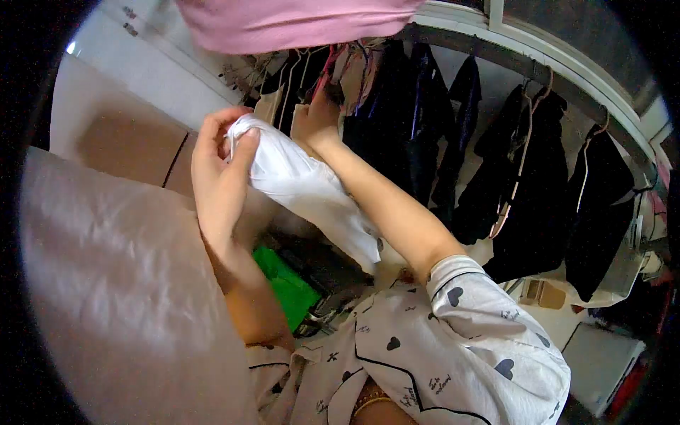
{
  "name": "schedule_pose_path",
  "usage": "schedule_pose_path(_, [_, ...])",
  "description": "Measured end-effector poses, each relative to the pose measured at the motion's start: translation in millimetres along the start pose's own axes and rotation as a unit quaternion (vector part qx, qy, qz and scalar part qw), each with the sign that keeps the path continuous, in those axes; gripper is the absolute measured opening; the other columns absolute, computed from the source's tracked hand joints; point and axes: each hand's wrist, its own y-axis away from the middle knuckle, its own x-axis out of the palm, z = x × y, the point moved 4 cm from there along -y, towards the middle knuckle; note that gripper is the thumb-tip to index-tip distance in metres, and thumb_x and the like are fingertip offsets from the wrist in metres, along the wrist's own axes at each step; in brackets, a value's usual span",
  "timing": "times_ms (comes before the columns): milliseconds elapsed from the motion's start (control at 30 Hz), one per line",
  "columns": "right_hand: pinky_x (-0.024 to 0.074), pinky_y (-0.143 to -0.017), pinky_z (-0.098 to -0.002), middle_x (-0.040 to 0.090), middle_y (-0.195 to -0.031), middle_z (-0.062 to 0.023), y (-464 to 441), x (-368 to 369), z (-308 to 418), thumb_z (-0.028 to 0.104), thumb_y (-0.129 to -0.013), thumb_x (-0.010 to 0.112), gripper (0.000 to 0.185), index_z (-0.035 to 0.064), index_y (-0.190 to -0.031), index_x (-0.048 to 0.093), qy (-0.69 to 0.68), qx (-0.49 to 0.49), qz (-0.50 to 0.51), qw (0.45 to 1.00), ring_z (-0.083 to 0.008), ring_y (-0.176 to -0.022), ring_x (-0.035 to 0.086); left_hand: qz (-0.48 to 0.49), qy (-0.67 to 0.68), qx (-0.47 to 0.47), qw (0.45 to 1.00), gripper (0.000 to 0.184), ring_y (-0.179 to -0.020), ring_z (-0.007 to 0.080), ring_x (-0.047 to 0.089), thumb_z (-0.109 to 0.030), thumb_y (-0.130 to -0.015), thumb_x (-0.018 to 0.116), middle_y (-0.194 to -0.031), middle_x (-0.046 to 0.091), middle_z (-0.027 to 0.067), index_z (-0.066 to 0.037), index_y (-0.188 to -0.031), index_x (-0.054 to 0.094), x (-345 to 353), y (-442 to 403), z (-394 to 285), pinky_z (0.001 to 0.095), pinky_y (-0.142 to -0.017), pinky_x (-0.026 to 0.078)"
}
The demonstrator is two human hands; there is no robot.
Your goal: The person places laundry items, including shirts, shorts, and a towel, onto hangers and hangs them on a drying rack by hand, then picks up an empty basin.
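A bunched white cloth garment [297, 166] hangs from my left hand [223, 156], whose thumb and fingers are closed on its gathered upper end. The loose part drapes down to the right, toward my body. My right hand [321, 122] reaches past the garment to the row of hangers. Its fingers, partly hidden, look closed at the lower part of a pink hanger [329, 71]. Thin light-coloured hangers [290, 67] are just left of it, and dark clothes hang close on its right.
Several dark garments [528, 191] hang from a curved rail [545, 60] at the right. A pink cloth [304, 25] hangs overhead. A large shiny brownish surface [127, 283] fills the left. Something green [287, 283] lies below my arms, and a white box [602, 361] stands lower right.
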Motion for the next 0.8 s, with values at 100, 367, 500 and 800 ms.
schedule_pose_path(100, [0.023, -0.112, -0.043, 0.029, -0.143, -0.0329, -25.4, 19.3, -34.0, 0.018, -0.09, 0.048, 0.067, -0.0099, -0.142, 0.016, 0.014, -0.026, -0.139, 0.99, -0.0431, -0.134, 0.029, 0.02, -0.048, 0.01, 0.999, 0.025, -0.076, 0.0074, 0.051, -0.005, -0.085, 0.061, -0.095, 0.061, 0.0031, 0.0, -0.11, 0.058, 11.7, -8.6, -3.4, 0.0226, -0.067, 0.042])
schedule_pose_path(367, [0.0414, -0.086, -0.0426, 0.049, -0.107, -0.0219, -64.4, 55.4, -78.9, 0.013, -0.088, 0.055, 0.037, -0.0005, -0.118, 0.038, 0.025, -0.044, -0.272, 0.961, -0.0349, -0.097, 0.052, 0.023, -0.051, 0.035, 0.998, 0.025, -0.08, 0.0098, 0.053, -0.005, -0.084, 0.06, -0.105, 0.064, 0.0056, -0.001, -0.108, 0.06, 24.3, -24.1, 1.2, 0.0241, -0.069, 0.043])
schedule_pose_path(500, [0.0414, -0.077, -0.0415, 0.05, -0.094, -0.0168, -61.1, 38.7, -65.5, 0.011, -0.088, 0.057, 0.028, 0.0055, -0.11, 0.041, -0.039, -0.073, -0.287, 0.954, -0.0309, -0.087, 0.052, 0.049, -0.081, 0.026, 0.995, 0.031, -0.091, 0.0142, 0.056, -0.006, -0.085, 0.059, -0.11, 0.062, 0.0081, -0.001, -0.115, 0.057, 23.3, -26.7, 7.5, 0.0263, -0.08, 0.045])
schedule_pose_path(800, [0.0409, -0.073, -0.0394, 0.048, -0.089, -0.0152, -60.2, 31.4, -53.8, 0.011, -0.088, 0.058, 0.029, 0.0037, -0.11, 0.04, -0.034, -0.117, -0.299, 0.946, -0.0291, -0.079, 0.05, 0.043, -0.078, 0.036, 0.995, 0.026, -0.084, 0.0111, 0.054, -0.007, -0.083, 0.06, -0.105, 0.066, 0.0066, -0.001, -0.109, 0.061, 17.6, -27.4, 10.0, 0.0246, -0.075, 0.042])
